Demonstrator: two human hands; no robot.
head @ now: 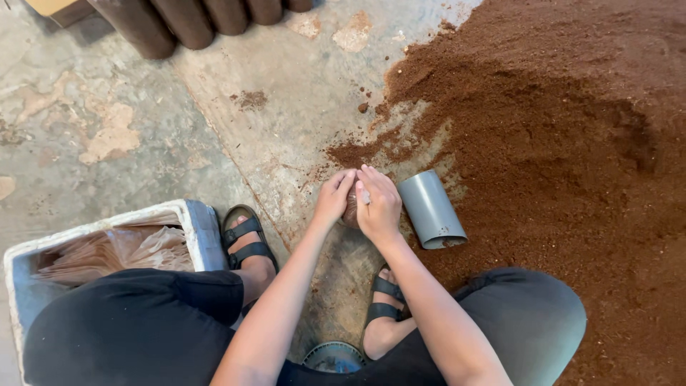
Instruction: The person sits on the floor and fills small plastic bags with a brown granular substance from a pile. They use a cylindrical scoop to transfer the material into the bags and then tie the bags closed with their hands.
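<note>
Cracked concrete floor (286, 107) fills my view, with a broad heap of brown soil (564, 143) spreading off beyond the right hand. I see the left hand (334, 198) and right hand (377, 204) both closed around a small soil-filled bag (351, 211) (mostly hidden between the palms) set on the floor. Just beside the right hand lies a grey pipe section (431, 209), tipped on its side. Near the left arm sits a white foam box (196, 229) of clear bags.
</note>
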